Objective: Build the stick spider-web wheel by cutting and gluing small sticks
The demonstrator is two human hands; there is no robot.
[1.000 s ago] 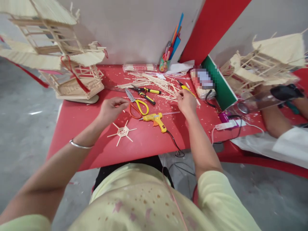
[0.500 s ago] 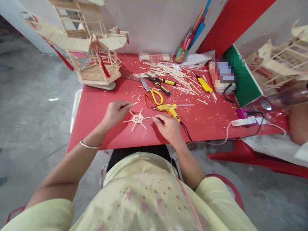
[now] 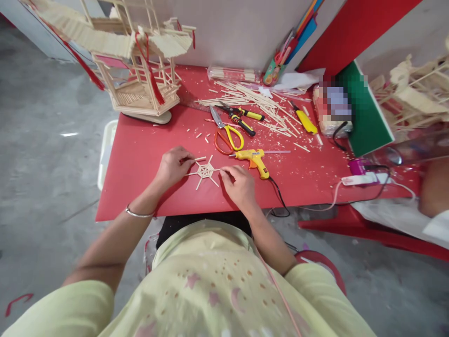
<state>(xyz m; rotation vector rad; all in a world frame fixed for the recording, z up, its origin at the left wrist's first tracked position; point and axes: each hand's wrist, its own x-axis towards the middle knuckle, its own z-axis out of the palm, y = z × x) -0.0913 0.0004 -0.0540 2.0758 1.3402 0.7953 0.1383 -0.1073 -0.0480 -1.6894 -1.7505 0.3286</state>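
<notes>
Six-spoked wooden web (image 3: 205,171) lies flat on the smooth red table (image 3: 136,150). The left hand (image 3: 173,166) pinches a thin stick (image 3: 200,158); apart from it, the right hand (image 3: 239,187) meets one spoke's tip, grip unclear

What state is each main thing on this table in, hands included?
Left hand, pinching a short stick
Right hand, at an outer tip of the stick star
Stick star, flat
Scissors, lying, blades look closed
Cutters, lying, handles spread
Glue gun, on its side, glue stick protruding behind
Utility knife, lying; blade unclear
Loose sticks, scattered
Packaged sticks, inside clear wrapping
Pen cup, filled
Tasselled stick model, standing upright
</notes>
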